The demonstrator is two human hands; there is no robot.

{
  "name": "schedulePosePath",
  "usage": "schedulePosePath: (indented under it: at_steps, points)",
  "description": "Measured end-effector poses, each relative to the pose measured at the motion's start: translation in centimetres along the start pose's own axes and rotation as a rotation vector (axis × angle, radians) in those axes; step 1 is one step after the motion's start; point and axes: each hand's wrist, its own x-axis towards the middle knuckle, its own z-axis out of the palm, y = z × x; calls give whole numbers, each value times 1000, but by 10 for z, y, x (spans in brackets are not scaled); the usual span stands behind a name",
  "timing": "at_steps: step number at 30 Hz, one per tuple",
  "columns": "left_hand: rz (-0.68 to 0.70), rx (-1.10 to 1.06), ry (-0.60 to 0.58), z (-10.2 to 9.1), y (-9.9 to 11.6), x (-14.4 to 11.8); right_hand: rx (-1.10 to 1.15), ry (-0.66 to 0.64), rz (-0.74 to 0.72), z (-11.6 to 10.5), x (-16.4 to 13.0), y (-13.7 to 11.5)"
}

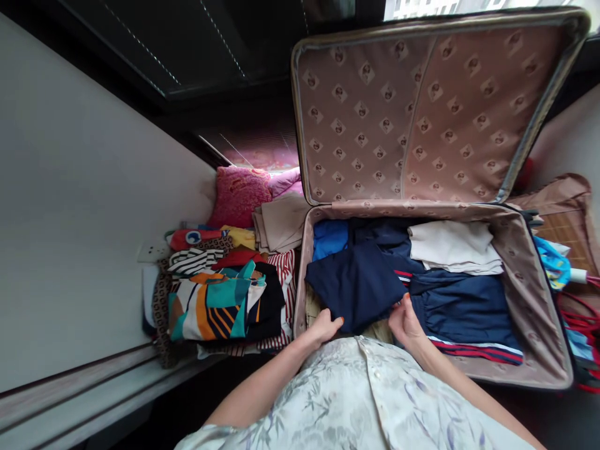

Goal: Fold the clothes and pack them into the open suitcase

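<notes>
With the dark blue cloth as the clock's middle, a tall clothes pile is sitting at 9 o'clock, and a bump from the left arm could be making it slide. The left hand is gripping the cloth's edge at 7 o'clock; if it is pulling harder than the other, the folds could be coming undone. The right hand is pinching a corner at 4 o'clock, close to the striped trousers, so its fingers could be catching those and messing them up. As for room, the suitcase is pressing its left rim close at 9 o'clock, the person's shirt is crowding 6 o'clock, the lid is standing open at 1 o'clock, and bare lining is showing at 3 o'clock, past the trousers. The cloth is lying inside the suitcase's left half.
</notes>
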Motion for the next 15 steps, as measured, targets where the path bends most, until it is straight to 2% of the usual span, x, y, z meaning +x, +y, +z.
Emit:
schedulePosePath:
  at_steps: [2,3,5,7,10,13,15]
  points:
    - [146,397,0,-15,8,-11,-57,48,18,2,-4,11]
    - [216,530,-30,-22,15,-14,-110,81,27,5,-5,15]
    - [342,645,-108,-29,35,-12,-239,169,-4,13,-5,21]
    - [458,647,-105,-28,59,4,-313,258,-62,23,-1,23]
    - [561,549,71,-18,95,46,-294,332,-88,36,8,24]
    - [505,487,222,-8,118,87,-313,326,-147,40,11,23]
    - [474,541,237,-6,127,105,-357,316,-208,39,9,21]
